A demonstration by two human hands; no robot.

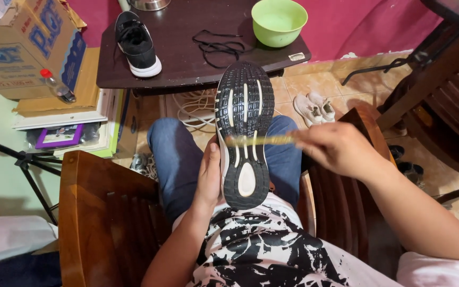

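The shoe (244, 133) is what I see in the middle of the head view, turned sole-up over my lap, its black tread with pale bars facing the camera and its toe pointing toward the low table (187, 64). My left hand (210, 178) is wrapped around the shoe's left edge near the heel, thumb side against the sole's rim, gripping it firmly. My right hand (337, 149) is closed around the handle end of a thin brush (258, 140), which is blurred; its length lies across the middle of the sole, touching the tread. Below the shoe I see blue jeans (179, 159) and a black-and-white patterned shirt (256, 250). A wooden chair (104, 212) stands just beside my left leg, another wooden seat to my right.

On the dark table beyond my knees sits a second black shoe (136, 42) with a white sole, upright, well apart from a loose black lace (220, 47) and a green bowl (279, 21) near the far right corner. A cardboard box (25, 45) rests on stacked papers to the left, with a small bottle (57, 85) lying against it. A pair of small white shoes (314, 108) lies on the tiled floor past my right knee.
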